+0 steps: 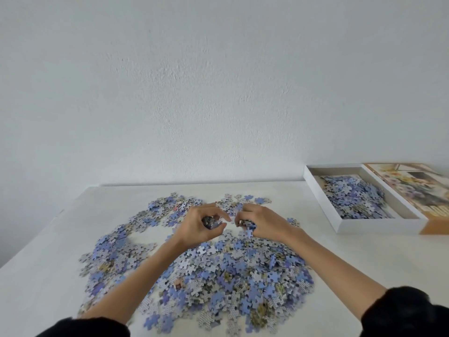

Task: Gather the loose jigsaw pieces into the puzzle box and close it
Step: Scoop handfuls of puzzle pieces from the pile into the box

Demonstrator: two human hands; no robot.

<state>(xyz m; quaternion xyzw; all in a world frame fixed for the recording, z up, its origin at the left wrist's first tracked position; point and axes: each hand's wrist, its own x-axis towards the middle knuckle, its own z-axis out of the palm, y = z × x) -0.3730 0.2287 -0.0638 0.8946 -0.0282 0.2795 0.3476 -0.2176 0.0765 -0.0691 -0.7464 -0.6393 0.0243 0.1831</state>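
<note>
A wide spread of loose blue and grey jigsaw pieces covers the middle of the white table. My left hand is curled round a clump of pieces near the far part of the spread. Close beside it, my right hand grips another handful, with one blue piece hanging below its fingers. The white puzzle box stands open at the far right and holds a heap of pieces. Its lid, printed with flowers, lies face up right next to the box.
A plain white wall rises behind the table's far edge. Bare tabletop shows at the left, at the far side, and between the pile and the box. Black sleeves cover both forearms near the bottom of the view.
</note>
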